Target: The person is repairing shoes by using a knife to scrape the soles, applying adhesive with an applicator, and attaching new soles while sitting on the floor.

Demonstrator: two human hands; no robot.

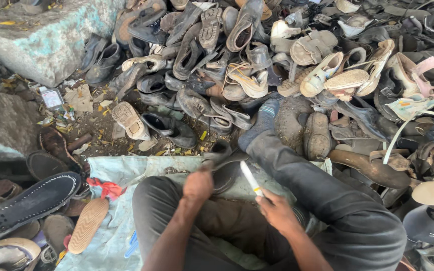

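Gripping a dark shoe point(223, 168) in the left hand point(198, 184), fingers closed around it, just above the lap. Holding a white-handled knife point(250, 178) in the right hand point(277, 211), fist wrapped on its near end. Pointing far and slightly left, long axis running from the right hand toward the shoe, tip nearly touching it. Sitting on a pale sheet point(111, 221); lying beyond, a heap of worn shoes point(287, 65); resting far left, a stone block point(41, 40); lying near left, a black sole point(26, 203).
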